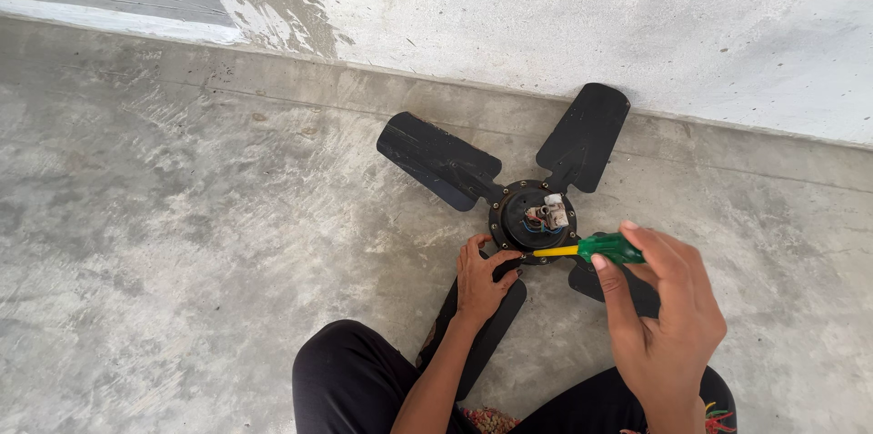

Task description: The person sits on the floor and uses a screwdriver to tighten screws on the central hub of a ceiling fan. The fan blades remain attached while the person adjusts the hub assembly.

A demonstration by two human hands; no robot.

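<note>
Gripping a screwdriver [587, 249], right hand [662, 316]; left hand [482, 278] fingers clasp the fan hub [532, 216] — steady.

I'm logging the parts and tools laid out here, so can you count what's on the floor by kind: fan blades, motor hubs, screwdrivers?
Fan blades: 4, all black, two partly hidden under the hands
Motor hub: 1, black, with wires and a white block on top
Screwdriver: 1, green handle, yellow shaft, held in the right hand
Total: 6
</note>
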